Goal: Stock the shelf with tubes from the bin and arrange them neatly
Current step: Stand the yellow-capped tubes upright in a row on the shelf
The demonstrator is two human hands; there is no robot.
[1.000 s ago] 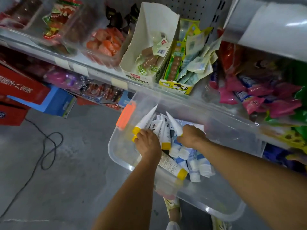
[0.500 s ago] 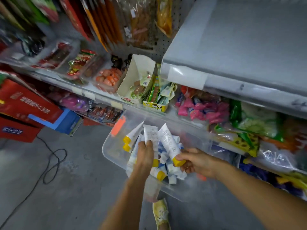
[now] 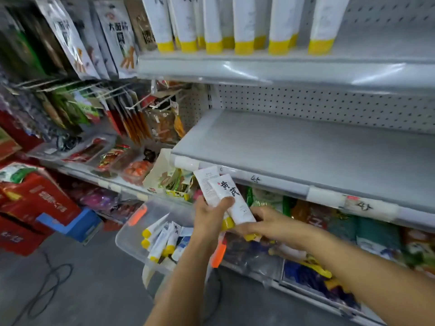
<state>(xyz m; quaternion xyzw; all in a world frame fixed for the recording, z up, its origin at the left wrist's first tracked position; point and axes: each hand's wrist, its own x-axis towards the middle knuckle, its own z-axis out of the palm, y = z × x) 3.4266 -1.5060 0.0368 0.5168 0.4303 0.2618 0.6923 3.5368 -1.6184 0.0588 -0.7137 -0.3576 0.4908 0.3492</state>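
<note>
Two white tubes with yellow caps are held caps down, just below the front lip of the bare grey shelf (image 3: 306, 151). The left hand (image 3: 209, 222) grips the rear tube (image 3: 205, 182), its thumb curled across the lettered tube (image 3: 231, 196), which overlaps it. The right hand (image 3: 268, 222) pinches the lettered tube near its cap. Below the hands, the clear bin (image 3: 128, 241) holds more loose tubes (image 3: 162, 241). A row of standing tubes (image 3: 242, 24) lines the top shelf (image 3: 259, 69).

Top edge crops the shelved tubes (image 3: 242, 24); the left forearm (image 3: 186, 278) hides part of the bin (image 3: 128, 241).
</note>
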